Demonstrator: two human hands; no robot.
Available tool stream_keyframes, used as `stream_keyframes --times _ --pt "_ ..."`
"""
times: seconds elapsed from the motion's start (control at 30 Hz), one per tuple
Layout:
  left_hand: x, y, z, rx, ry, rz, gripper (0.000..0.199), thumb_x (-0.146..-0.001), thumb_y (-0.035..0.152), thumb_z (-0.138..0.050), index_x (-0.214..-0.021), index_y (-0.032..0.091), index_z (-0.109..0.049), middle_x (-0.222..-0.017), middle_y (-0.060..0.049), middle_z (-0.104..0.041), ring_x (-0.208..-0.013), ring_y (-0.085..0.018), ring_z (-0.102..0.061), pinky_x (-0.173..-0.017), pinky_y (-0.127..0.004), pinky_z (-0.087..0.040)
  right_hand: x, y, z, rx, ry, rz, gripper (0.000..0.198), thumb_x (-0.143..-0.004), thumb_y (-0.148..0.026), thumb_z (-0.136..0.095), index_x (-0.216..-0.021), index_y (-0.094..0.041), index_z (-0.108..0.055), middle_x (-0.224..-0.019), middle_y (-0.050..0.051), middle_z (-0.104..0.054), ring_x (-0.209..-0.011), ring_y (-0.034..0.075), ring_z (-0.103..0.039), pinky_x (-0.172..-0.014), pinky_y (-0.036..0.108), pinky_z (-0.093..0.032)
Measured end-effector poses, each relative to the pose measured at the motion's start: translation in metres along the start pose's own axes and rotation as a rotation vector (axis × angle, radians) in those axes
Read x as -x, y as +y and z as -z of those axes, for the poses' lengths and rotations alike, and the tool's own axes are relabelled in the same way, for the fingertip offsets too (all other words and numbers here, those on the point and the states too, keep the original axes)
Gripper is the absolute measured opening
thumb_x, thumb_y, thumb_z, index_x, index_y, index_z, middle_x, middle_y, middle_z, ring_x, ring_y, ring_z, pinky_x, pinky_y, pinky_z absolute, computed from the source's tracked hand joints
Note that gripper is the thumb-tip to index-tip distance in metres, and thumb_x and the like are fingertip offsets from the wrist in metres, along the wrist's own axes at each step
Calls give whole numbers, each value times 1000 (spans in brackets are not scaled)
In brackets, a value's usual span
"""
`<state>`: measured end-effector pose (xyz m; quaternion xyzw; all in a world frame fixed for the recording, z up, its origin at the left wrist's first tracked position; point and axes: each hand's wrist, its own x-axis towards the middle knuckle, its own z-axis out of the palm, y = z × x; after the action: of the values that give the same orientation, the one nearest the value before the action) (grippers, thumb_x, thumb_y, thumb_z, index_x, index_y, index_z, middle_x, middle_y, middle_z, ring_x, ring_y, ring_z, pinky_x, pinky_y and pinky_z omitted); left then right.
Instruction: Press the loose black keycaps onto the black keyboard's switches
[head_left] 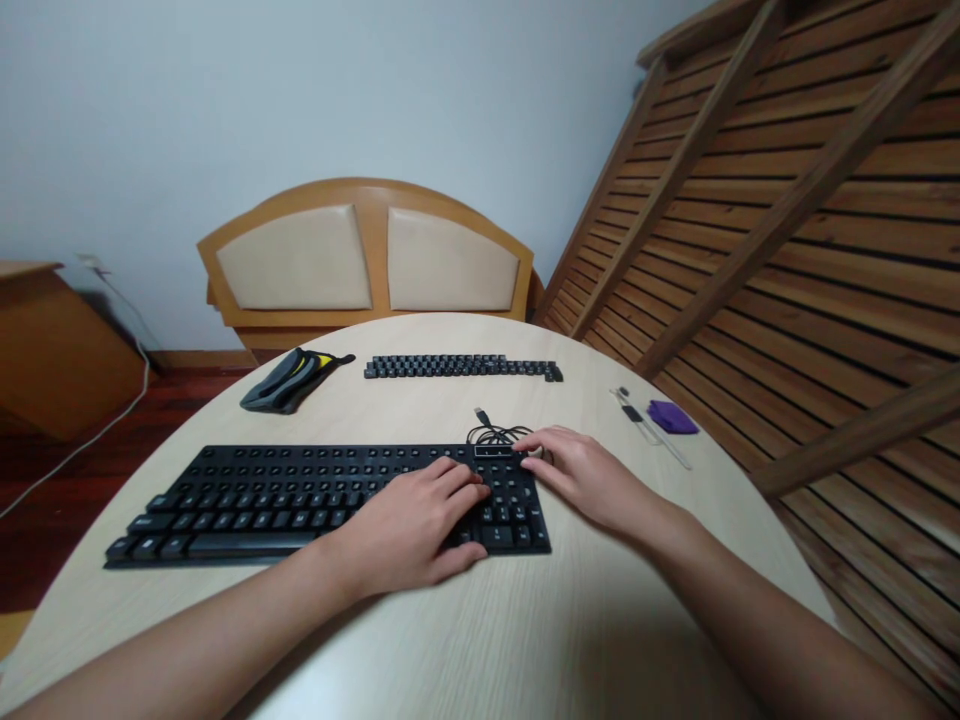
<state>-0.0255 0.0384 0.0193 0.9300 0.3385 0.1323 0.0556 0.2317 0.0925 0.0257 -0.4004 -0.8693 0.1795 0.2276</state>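
Note:
A black keyboard [247, 520] lies across the near half of the round table. Several of its upper rows show bare key stems, while the lower rows carry keycaps. My left hand [420, 520] rests palm down over its right part, thumb stretched out and fingers bent onto the number keys. At the keyboard's top right corner is my right hand [577, 470], thumb and index tips close together in a pinch; whatever lies between them is too small to make out. A coiled black USB cable [491, 432] sits just behind the keyboard, near my right fingertips.
Loose black keycaps [450, 366] stand in rows toward the back of the table [420, 410]. A grey, black and yellow fabric bundle [289, 380] lies at left. To the right are a thin metal tool [649, 425] and a purple cloth [673, 417]. Wooden slats [787, 230] lean beyond.

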Motion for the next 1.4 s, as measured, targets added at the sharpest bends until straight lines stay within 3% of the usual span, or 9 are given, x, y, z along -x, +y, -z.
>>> stream_keyframes --times 0.17,0.33,0.47,0.7,1.03,1.1,1.23,1.3,1.4 --pt "2 -3 5 -13 -27 -12 45 -94 47 -59 -127 16 -58 -117 -12 -63 -108 -29 -59 -91 -45 -55 3 -12 -11 -127 -36 35 12 -96 -26 -60 -106 -24 -68 -108 4 -71 -103 20 -65 -92 35 -49" --pt "1 -1 1 18 39 60 31 -100 39 -49 -119 17 -61 -107 -10 -67 -101 -27 -61 -87 -44 -56 3 -16 -20 -157 -35 26 12 -93 -24 -64 -103 -24 -71 -104 4 -73 -102 21 -65 -92 37 -49" --pt "-1 2 -5 64 103 139 24 -101 31 -47 -116 18 -61 -106 -8 -69 -102 -26 -62 -86 -42 -56 4 -17 -20 -172 -43 2 12 -92 -26 -66 -102 -23 -71 -104 5 -73 -101 21 -65 -91 37 -49" --pt "-5 8 -10 48 120 211 26 -101 36 -51 -118 19 -62 -103 -7 -67 -100 -27 -59 -86 -44 -54 4 -20 -18 -223 -63 -29 7 -89 -26 -69 -95 -23 -67 -98 2 -70 -96 20 -64 -87 33 -47" --pt "-4 10 -11 119 136 219 18 -101 27 -50 -109 20 -64 -103 -7 -64 -99 -26 -57 -86 -43 -52 4 -26 -21 -227 -68 -9 10 -87 -23 -71 -96 -23 -67 -98 2 -70 -96 19 -64 -88 34 -48" --pt "-4 9 -10 120 134 228 18 -100 26 -50 -109 19 -64 -103 -7 -64 -98 -26 -57 -86 -43 -52 6 -22 -17 -192 -89 42 26 -84 -31 -75 -107 -23 -66 -110 5 -68 -109 22 -60 -98 38 -46" --pt "-5 9 -8 125 128 249 17 -97 24 -51 -106 17 -64 -101 -7 -66 -98 -25 -59 -86 -42 -52 8 -11 -12 -107 -166 111 90 -65 -54 -85 -142 -24 -49 -148 13 -47 -140 33 -36 -116 53 -32" --pt "-5 9 -6 128 123 259 15 -96 23 -52 -104 17 -64 -100 -7 -67 -97 -26 -60 -85 -42 -52 9 -7 -13 -84 -210 113 104 -63 -60 -84 -149 -22 -42 -155 15 -38 -145 35 -29 -118 56 -28" --pt "-3 9 -3 127 119 284 15 -94 23 -52 -100 17 -64 -96 -7 -68 -94 -26 -61 -81 -41 -52 10 -5 -18 -96 -250 135 109 -64 -61 -83 -153 -19 -36 -157 17 -36 -146 35 -27 -119 55 -28"
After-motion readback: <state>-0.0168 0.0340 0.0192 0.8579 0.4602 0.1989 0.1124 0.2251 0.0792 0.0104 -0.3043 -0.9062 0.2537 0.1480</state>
